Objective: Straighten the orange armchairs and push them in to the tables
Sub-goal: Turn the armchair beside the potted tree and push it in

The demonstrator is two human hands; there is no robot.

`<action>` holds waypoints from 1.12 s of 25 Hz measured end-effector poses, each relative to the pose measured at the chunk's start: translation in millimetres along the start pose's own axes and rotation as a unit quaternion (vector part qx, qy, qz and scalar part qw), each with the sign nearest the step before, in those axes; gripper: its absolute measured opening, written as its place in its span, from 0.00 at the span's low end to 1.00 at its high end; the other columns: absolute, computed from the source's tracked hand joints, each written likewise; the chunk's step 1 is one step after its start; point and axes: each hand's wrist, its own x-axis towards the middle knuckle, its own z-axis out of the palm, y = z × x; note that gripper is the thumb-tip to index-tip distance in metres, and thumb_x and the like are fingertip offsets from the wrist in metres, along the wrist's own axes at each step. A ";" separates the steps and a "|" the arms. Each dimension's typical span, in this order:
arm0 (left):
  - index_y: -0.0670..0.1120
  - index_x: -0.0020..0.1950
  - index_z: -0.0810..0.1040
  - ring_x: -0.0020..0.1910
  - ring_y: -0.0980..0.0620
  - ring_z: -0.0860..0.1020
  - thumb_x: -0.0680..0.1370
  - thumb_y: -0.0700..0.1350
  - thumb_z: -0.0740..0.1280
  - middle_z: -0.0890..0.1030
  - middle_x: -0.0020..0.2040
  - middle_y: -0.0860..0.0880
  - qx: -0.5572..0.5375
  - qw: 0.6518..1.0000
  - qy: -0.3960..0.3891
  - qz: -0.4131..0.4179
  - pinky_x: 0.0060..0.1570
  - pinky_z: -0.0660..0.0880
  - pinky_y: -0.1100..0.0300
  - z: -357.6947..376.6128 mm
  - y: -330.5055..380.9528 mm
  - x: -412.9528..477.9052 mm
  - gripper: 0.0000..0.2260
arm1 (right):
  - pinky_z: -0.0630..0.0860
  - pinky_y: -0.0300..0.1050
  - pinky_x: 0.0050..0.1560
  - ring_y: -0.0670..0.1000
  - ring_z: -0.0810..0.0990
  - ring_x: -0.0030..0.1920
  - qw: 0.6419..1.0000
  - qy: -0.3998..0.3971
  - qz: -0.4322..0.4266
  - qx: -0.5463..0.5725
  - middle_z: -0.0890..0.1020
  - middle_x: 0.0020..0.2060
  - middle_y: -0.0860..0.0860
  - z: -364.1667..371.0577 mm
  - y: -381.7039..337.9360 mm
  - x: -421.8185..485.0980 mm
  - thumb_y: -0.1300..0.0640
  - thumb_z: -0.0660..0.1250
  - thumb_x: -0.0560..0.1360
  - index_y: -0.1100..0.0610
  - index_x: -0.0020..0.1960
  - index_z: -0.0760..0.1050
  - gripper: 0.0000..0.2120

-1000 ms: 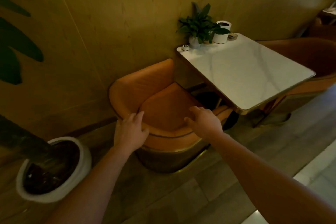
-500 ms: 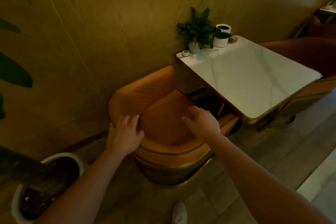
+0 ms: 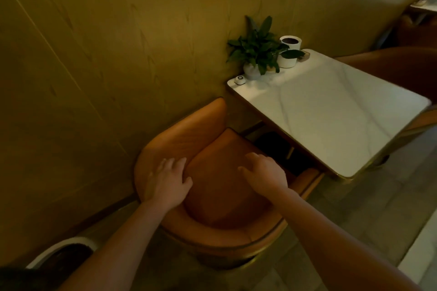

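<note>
The orange armchair (image 3: 214, 198) is pressed on its curved rim by the left hand (image 3: 166, 182), fingers spread flat, while the right hand (image 3: 264, 175), relaxed and holding nothing, is placed over the seat, nearer the table (image 3: 331, 111) lying ahead-right of both.

no legible text — none on anything

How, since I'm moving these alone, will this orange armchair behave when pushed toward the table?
Probably heavy: the armchair is a thick padded tub on a gold-trimmed base. Low and wide, so unlikely to tip. Likely slides, not rolls: no wheels show, underside hidden.
</note>
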 end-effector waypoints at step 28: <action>0.53 0.80 0.55 0.77 0.47 0.60 0.82 0.59 0.56 0.63 0.78 0.48 0.103 0.964 -0.193 0.155 0.75 0.57 0.41 64.0 -109.3 161.0 0.27 | 0.73 0.52 0.65 0.54 0.74 0.65 0.958 -0.094 0.271 -0.012 0.77 0.64 0.51 135.0 -32.7 8.7 0.45 0.59 0.82 0.50 0.71 0.70 0.20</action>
